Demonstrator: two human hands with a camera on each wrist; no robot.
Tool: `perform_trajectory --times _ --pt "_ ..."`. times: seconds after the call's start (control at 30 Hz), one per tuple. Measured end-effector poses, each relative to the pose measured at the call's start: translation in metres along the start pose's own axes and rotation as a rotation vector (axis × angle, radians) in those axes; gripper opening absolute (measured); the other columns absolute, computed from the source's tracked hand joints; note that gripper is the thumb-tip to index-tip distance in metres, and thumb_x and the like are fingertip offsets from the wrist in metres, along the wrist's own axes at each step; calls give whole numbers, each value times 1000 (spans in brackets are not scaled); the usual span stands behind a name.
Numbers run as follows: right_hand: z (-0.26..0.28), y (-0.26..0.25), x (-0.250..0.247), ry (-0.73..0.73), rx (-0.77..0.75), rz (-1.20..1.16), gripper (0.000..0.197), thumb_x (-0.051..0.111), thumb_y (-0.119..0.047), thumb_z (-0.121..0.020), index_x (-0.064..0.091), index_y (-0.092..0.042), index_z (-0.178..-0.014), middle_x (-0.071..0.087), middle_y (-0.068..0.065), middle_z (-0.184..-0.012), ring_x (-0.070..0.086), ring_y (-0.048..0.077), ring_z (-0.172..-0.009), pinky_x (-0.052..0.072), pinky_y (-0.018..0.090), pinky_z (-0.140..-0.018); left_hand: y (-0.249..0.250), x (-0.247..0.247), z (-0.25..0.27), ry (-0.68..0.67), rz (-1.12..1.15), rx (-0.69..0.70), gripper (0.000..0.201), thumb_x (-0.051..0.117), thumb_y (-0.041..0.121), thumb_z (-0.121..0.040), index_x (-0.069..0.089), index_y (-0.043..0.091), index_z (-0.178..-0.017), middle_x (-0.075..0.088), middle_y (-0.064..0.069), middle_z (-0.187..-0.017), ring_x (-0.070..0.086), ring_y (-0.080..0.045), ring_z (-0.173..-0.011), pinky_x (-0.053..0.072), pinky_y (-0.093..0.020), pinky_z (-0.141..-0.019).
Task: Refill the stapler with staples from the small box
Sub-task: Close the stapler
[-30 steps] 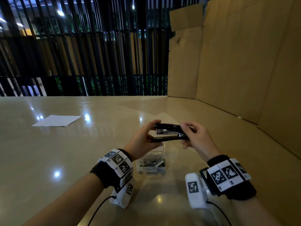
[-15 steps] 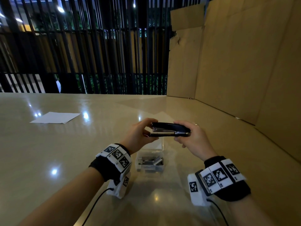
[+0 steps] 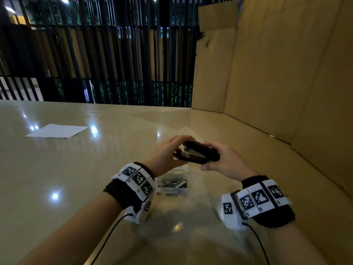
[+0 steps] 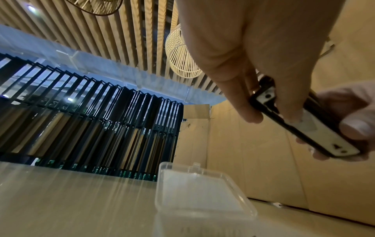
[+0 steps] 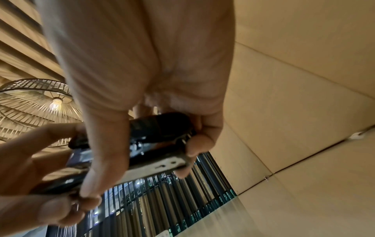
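A black stapler (image 3: 198, 154) with a metal magazine hangs above the table, held at both ends. My left hand (image 3: 168, 153) grips its front end, thumb under and fingers over. My right hand (image 3: 221, 159) curls round the rear end. From below, the left wrist view shows the stapler's pale base plate (image 4: 308, 123) with fingers across it. In the right wrist view the stapler (image 5: 146, 141) looks closed, its top down on the magazine. Under my hands sits a small clear plastic box (image 3: 172, 185) with its lid (image 4: 201, 189) open and several staple strips inside.
A white sheet of paper (image 3: 57, 131) lies far left on the glossy beige table (image 3: 76, 169). Tall cardboard panels (image 3: 277, 73) wall off the right side and back right. Black railing bars (image 3: 95, 54) stand beyond the table's far edge.
The stapler's top, slightly raised a second ago, is now down on the magazine. Both hands have tilted the stapler, its left end turned a little towards me.
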State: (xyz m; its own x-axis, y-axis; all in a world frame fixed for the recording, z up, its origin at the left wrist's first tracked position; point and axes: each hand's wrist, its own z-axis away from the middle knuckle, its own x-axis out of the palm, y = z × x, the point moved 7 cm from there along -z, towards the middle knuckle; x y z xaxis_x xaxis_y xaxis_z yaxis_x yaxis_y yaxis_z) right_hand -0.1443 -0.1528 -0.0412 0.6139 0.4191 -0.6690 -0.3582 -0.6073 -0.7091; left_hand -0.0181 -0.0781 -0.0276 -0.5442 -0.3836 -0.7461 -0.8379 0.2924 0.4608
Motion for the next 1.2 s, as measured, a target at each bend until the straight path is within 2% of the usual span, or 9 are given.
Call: perform_trajectory --times 0.07,0.17,0.37,0.5,0.6,0.8,0.9,1.0,1.2 --pt "0 5 -3 -20 29 71 56 79 -12 -70 55 -23 -119 58 -8 -105 51 11 -103 38 23 -87 0 2 -1 -78 3 -54 61 69 9 -76 41 22 -129 55 7 -110 61 -11 -86 52 -17 -77" --pt "1 13 -8 -39 80 159 55 80 -10 -67 58 -23 -116 61 -6 -108 52 13 -105 39 27 -89 -7 0 1 -171 117 -173 54 68 10 -78 45 24 -125 57 12 -95 64 -10 -82 52 -22 -82" --pt "2 36 -1 -114 232 385 58 81 -13 -65 59 -25 -117 61 -4 -115 54 18 -110 45 38 -95 -19 -18 3 -65 209 -200 10 58 12 -86 63 15 -94 61 13 -84 63 -2 -74 52 -17 -76" --pt "1 43 9 -168 258 473 56 82 -13 -64 60 -26 -115 60 -6 -112 55 17 -108 46 36 -92 -32 -19 6 -24 212 -233 11 57 11 -86 65 9 -94 61 12 -83 62 0 -69 50 -8 -69" --pt "1 46 9 -190 283 495 55 82 -13 -63 61 -27 -112 60 -6 -111 56 17 -106 48 35 -90 -39 -13 8 -3 260 -249 8 58 9 -86 65 10 -90 62 8 -83 62 -7 -72 53 -20 -75" --pt "4 47 16 -284 324 542 57 80 -10 -66 58 -20 -119 58 0 -116 54 18 -103 43 29 -82 -42 1 3 -39 257 -236 19 60 12 -85 61 29 -75 63 12 -77 62 -1 -66 54 -24 -74" --pt "-2 46 23 -355 322 613 54 80 -13 -68 57 -18 -117 58 2 -118 55 22 -107 42 29 -80 -40 3 4 -54 263 -222 20 60 12 -85 60 29 -74 63 12 -75 61 4 -63 54 -23 -73" --pt "-8 47 33 -423 321 708 49 79 -9 -68 56 -13 -111 60 7 -118 57 25 -106 44 31 -79 -38 -1 5 -49 274 -217 19 60 12 -85 60 28 -75 63 11 -75 63 -4 -68 54 -27 -75" --pt "-15 52 38 -392 305 820 42 72 -5 -71 56 -16 -108 60 7 -114 57 26 -102 48 36 -85 -40 -10 8 -18 294 -228 15 59 13 -86 61 25 -77 62 10 -76 63 -8 -72 54 -29 -78"
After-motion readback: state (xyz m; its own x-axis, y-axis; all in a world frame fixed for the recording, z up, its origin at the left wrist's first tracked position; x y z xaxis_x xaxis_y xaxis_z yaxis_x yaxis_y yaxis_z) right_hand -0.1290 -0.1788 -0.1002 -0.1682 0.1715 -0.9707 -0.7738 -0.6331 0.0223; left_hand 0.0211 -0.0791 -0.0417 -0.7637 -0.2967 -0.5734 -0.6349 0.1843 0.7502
